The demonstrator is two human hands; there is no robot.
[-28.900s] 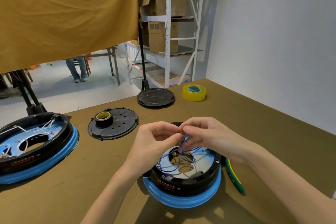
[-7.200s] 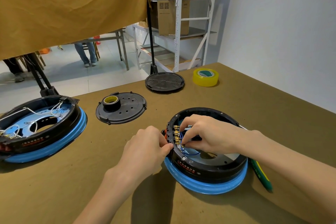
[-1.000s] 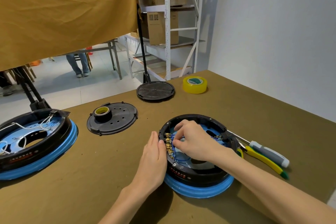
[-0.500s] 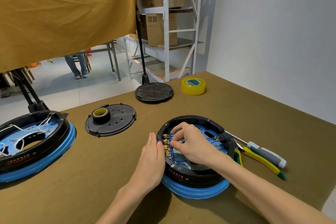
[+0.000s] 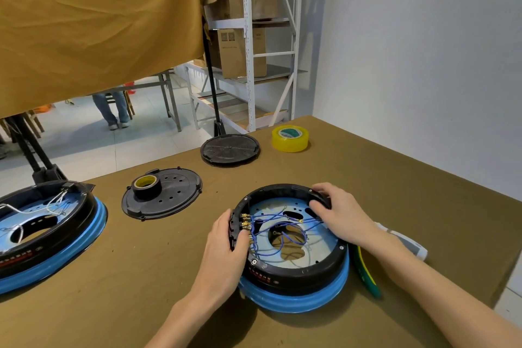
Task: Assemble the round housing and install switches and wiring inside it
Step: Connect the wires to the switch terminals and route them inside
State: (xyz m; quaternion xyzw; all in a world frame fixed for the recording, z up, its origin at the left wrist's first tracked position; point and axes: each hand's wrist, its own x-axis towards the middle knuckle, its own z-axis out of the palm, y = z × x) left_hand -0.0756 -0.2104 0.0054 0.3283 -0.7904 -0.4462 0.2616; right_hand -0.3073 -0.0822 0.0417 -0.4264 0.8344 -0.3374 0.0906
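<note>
Black round housing (image 5: 293,268) with blue wires (image 5: 278,224) inside: left hand (image 5: 226,248) grips its nine o'clock rim, right hand (image 5: 343,215) curls over two o'clock.

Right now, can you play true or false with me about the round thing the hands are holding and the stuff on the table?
1. Both hands are on the same round housing. True: the left hand grips its left rim and the right hand grips its far right rim.
2. The wires inside that housing are white. False: they are blue wires; white wires sit in the other housing at the left.
3. The yellow tape roll sits on the table near the far edge. True.
4. The small tape roll sits on the smaller black disc. False: it sits on the larger perforated black cover.
</note>
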